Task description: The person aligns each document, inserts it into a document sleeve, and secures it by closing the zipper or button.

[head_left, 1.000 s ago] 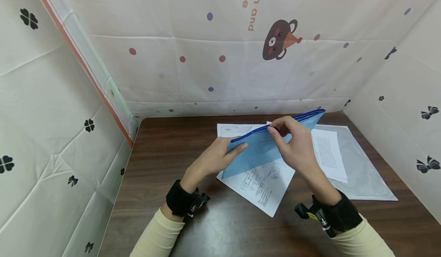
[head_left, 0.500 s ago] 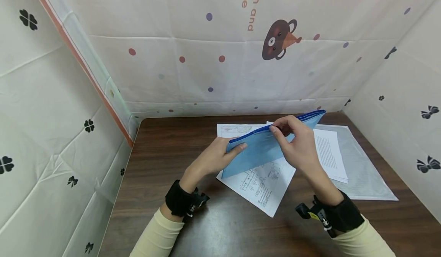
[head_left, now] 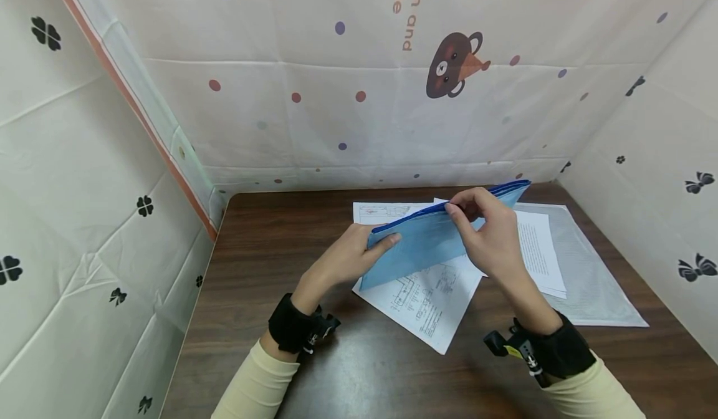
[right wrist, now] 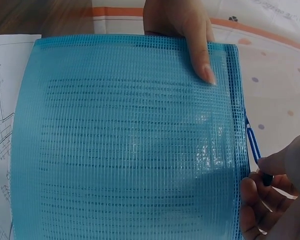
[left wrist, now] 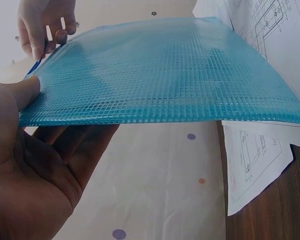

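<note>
A blue mesh zipper pouch [head_left: 417, 247] is held tilted above the table, its dark blue zipper edge [head_left: 412, 216] uppermost. Printed text on paper shows through its side in the right wrist view. My left hand [head_left: 352, 254] grips the pouch's left end near the zipper, thumb on the near face and fingers behind. With thumb and fingertips, my right hand [head_left: 493, 235] pinches the blue zipper pull [right wrist: 254, 142] about midway along the top edge. The far right part of the zipper edge lies beyond that hand.
Printed sheets with diagrams [head_left: 429, 307] lie beneath the pouch on the dark wooden table [head_left: 269, 238]. To the right, a text sheet [head_left: 541, 250] rests on a pale translucent pouch [head_left: 600, 288]. Patterned cloth walls [head_left: 314, 126] border the table.
My right hand has slid a little to the right along the zipper edge with the pull. My left hand keeps its grip and has shifted only very slightly left.
</note>
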The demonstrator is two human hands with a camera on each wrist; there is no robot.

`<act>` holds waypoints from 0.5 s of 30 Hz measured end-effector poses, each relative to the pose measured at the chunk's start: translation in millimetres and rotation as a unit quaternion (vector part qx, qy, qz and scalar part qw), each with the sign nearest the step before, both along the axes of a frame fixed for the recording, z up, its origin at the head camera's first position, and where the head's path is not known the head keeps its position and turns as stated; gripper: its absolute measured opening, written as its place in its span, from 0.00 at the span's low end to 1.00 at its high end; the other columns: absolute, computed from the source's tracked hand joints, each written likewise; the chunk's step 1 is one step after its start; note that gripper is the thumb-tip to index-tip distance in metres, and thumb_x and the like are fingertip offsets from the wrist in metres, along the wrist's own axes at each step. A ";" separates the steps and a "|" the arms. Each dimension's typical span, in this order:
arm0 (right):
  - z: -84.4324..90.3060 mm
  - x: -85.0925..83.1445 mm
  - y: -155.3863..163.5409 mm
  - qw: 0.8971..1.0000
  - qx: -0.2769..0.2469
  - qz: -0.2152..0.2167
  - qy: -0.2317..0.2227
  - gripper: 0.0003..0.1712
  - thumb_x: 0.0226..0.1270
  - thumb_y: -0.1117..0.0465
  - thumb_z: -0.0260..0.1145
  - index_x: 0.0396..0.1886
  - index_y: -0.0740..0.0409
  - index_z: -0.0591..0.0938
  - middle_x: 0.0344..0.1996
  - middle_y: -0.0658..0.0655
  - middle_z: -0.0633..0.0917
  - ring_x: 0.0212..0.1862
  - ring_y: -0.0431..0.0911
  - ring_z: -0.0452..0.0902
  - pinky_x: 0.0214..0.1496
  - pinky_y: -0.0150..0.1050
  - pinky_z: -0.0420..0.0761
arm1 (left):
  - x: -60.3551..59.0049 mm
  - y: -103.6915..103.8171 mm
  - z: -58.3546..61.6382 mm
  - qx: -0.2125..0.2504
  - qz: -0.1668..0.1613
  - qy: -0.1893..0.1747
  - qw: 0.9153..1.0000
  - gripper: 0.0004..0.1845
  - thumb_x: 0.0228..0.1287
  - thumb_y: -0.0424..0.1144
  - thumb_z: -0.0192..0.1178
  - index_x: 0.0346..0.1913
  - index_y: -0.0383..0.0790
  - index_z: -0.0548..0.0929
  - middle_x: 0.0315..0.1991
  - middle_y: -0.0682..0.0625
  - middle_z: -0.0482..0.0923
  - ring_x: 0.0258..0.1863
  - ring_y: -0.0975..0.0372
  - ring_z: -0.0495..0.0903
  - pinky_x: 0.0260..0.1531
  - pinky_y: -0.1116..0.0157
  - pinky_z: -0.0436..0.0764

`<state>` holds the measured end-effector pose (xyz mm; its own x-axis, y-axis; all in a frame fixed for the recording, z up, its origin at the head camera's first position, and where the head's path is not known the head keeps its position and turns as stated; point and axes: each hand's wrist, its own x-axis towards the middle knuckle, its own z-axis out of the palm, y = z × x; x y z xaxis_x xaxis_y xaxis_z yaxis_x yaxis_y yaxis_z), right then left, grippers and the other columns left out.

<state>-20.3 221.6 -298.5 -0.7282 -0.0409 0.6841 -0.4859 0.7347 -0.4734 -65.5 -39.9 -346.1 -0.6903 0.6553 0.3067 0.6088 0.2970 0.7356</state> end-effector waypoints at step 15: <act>-3.6 2.4 -0.4 1.000 -0.007 -0.003 -0.008 0.06 0.73 0.67 0.72 0.46 0.64 0.85 0.35 0.56 0.85 0.34 0.44 0.76 0.40 0.30 0.75 | -0.4 -0.8 -1.2 -0.002 -0.002 -0.007 1.000 0.31 0.85 0.49 0.52 0.83 0.46 0.62 0.78 0.46 0.69 0.66 0.56 0.80 0.69 0.50 0.75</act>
<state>-17.8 221.1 -302.1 -0.7394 -0.0271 0.6727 -0.4733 0.7315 -0.4908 -66.0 -40.7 -347.3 -0.6922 0.6587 0.2950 0.6000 0.2980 0.7424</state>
